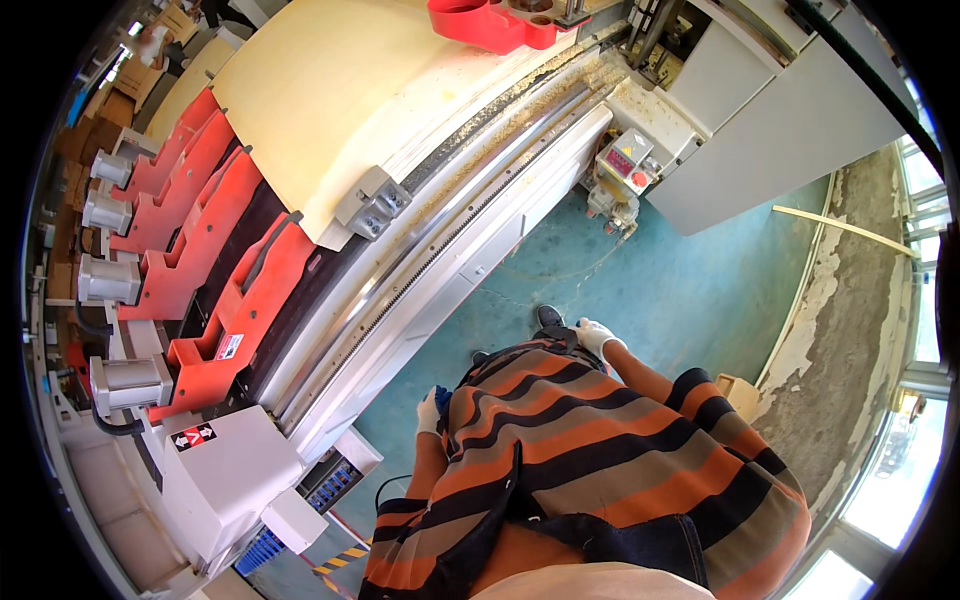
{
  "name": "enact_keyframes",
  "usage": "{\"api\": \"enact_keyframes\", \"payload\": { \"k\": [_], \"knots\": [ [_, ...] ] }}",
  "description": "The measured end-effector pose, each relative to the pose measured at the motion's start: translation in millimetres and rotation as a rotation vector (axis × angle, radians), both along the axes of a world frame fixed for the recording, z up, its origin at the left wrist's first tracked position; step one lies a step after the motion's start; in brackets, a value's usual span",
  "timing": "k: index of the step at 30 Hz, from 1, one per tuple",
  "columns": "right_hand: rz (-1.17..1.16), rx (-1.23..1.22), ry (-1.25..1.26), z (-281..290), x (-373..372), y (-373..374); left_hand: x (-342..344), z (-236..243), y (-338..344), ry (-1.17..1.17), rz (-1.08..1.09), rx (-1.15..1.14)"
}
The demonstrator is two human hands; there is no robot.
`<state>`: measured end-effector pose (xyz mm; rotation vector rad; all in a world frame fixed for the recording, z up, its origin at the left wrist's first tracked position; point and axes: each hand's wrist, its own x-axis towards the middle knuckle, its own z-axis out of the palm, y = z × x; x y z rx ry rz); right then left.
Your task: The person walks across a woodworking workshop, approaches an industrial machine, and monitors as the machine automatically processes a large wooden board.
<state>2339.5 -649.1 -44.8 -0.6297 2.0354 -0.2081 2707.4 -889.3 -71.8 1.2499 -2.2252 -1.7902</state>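
Far left, red clamp arms [225,325] with grey cylinders [132,382], in a row beside a pale board [330,110] with a grey metal block [372,203] at its edge. Next, the left hand [428,412], gloved white, beside the striped shirt [600,430], with something blue [442,399] at its fingers; cannot tell whether spread or pinching. Farther right, the right hand [597,338], also gloved, by dark cloth [565,341]; grip likewise unclear. Beyond, a control box [622,163], then a peeling wall [845,290].

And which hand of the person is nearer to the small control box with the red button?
The right. The gloved right hand is below the control box in the picture; the gloved left hand is farther off, lower and to the left.
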Motion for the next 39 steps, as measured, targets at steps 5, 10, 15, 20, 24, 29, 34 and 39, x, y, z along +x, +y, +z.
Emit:
{"api": "enact_keyframes", "payload": {
  "k": [5,10,15,20,24,29,34,39],
  "knots": [
    [0.02,-0.012,-0.004,0,-1,-5,11,-16,0,-0.096,-0.036,-0.132],
    [0.012,0.003,0.022,-3,-4,-3,0,-20,1,0.165,0.591,0.504],
    [0.019,0.001,-0.011,-2,-4,-8,9,-21,1,0.154,0.401,0.29],
    [-0.057,-0.022,-0.01,34,-3,-16,-9,12,3,0.117,0.463,0.297],
    [-0.071,-0.014,-0.011,26,-4,-16,-16,36,1,0.072,0.345,0.287],
    [-0.233,0.008,-0.064,74,-6,-26,-30,46,-10,-0.112,0.675,0.587],
    [-0.262,0.011,-0.105,79,-11,-27,-17,18,-15,-0.135,0.488,0.523],
    [-0.248,-0.002,-0.095,80,-14,-31,3,-11,-16,-0.195,0.179,0.214]
  ]
}}
